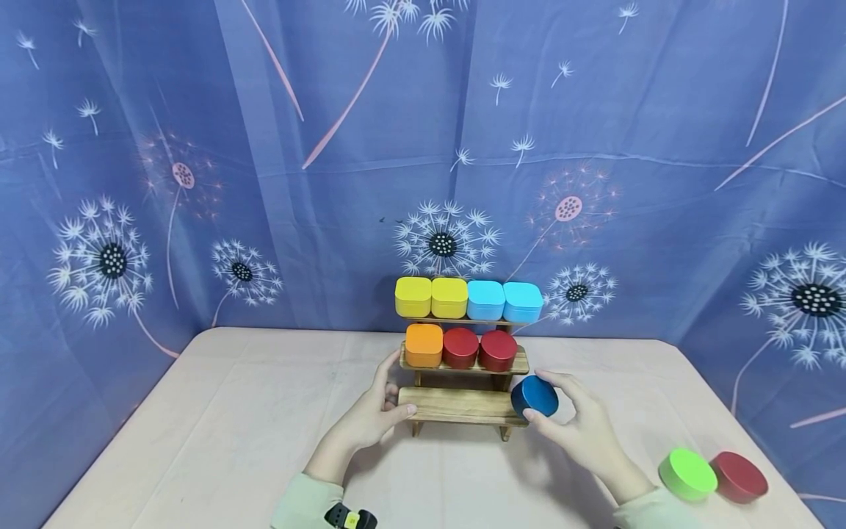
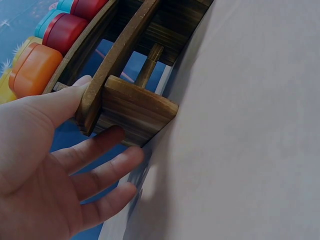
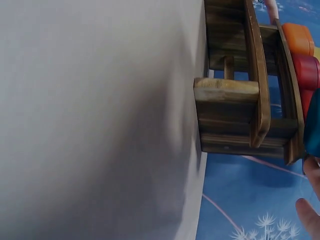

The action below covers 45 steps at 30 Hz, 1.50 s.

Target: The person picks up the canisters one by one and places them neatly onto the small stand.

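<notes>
A three-tier wooden display stand stands on the table. My left hand holds its left end, the thumb over the lowest plank and the other fingers beside and below that end. At the lowest plank's right end, my right hand pinches a dark blue round tin, tilted, between thumb and fingers. An orange tin and two red round tins sit on the middle tier. Along the top tier are two yellow tins and two light blue tins. In the right wrist view the blue tin shows only partly.
A green round tin and another red round tin lie side by side at the table's right. Behind the pale tablecloth hangs a blue curtain with dandelion prints, close to the stand's back.
</notes>
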Motion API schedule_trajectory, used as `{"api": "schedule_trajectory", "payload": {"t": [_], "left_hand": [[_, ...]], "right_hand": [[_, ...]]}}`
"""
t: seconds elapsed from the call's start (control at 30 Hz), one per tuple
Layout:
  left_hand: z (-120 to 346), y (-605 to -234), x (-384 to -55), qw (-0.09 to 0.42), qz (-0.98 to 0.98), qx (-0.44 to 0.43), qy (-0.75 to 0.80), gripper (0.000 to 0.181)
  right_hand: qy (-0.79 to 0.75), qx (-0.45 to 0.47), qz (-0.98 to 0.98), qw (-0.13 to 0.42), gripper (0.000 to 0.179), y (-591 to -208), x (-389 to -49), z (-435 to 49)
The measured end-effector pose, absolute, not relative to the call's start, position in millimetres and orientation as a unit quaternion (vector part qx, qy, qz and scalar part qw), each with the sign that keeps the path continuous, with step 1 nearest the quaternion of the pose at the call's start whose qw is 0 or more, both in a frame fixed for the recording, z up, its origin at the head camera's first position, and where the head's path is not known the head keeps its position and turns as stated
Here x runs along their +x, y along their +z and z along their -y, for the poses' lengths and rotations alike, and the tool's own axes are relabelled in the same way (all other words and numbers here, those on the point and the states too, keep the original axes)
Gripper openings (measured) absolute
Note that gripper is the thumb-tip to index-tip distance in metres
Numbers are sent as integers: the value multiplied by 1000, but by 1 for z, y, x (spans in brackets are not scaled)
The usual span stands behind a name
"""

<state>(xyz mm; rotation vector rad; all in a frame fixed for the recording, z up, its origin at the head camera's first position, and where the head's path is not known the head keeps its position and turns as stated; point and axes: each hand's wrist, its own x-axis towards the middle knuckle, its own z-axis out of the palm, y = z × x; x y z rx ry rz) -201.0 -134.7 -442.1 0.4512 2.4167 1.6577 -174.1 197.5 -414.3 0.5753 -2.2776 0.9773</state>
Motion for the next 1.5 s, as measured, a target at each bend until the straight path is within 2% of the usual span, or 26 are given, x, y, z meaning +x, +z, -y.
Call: {"api": "schedule_trajectory", "payload": {"t": [0.9,1.3,1.5], "left_hand": [[135,-443,-201,88,-811,152,558,90],[135,-443,-201,88,-809,159,560,90],[136,-443,-200,90,-808,156,561,90]], "right_hand": [[380,243,845,286,63,-414,-174,-160],[423,256,835,240,58,-415,-172,-141],[436,268,826,235,59,-416,-172,-131]]}}
